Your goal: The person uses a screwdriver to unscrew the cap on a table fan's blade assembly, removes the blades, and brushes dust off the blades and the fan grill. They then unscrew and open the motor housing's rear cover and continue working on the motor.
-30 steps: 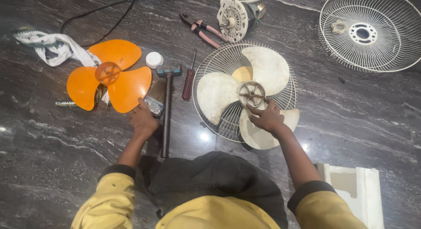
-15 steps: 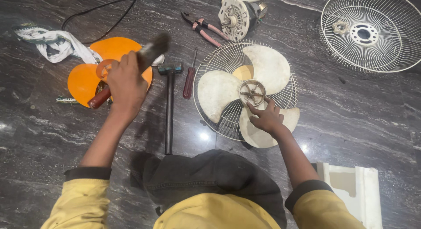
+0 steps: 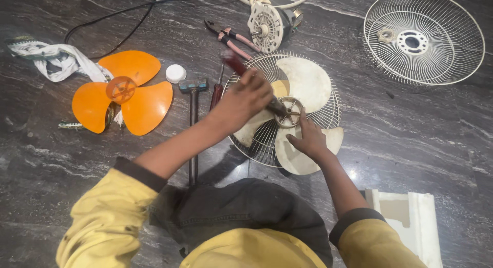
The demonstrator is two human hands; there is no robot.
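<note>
Head view, one entry. Left hand [image 3: 241, 101]: fingers curled shut around a red-handled tool [image 3: 237, 65], blurred, its dark shaft slanting down to the metal hub [image 3: 291, 111] of the cream fan blade [image 3: 303, 83]. Right hand [image 3: 308, 139]: fingers spread flat, gripping nothing, pressed on the lower lobe of that blade just beside the hub. Cream blade lay on a round wire guard [image 3: 331, 106], both resting on the dark marbled floor [image 3: 411, 139] directly before the person's knees. Just left of the guard lay a red-handled screwdriver [image 3: 216, 93] and a hammer [image 3: 193, 129] with its head pointing away from the person. Beyond these: a small white cap [image 3: 175, 73], an orange three-lobed fan blade [image 3: 123, 96], and a crumpled white cloth [image 3: 56, 60] touching the orange blade's far edge. At the far edge of the floor: pliers with pink grips [image 3: 228, 37], a fan motor [image 3: 269, 24] beside them, and a black cable [image 3: 123, 21]. Well apart, upper right: a second wire guard [image 3: 423, 37]. Lower right, near the right sleeve: a white rectangular casing [image 3: 411, 227]. Both sleeves were yellow with dark cuffs.
</note>
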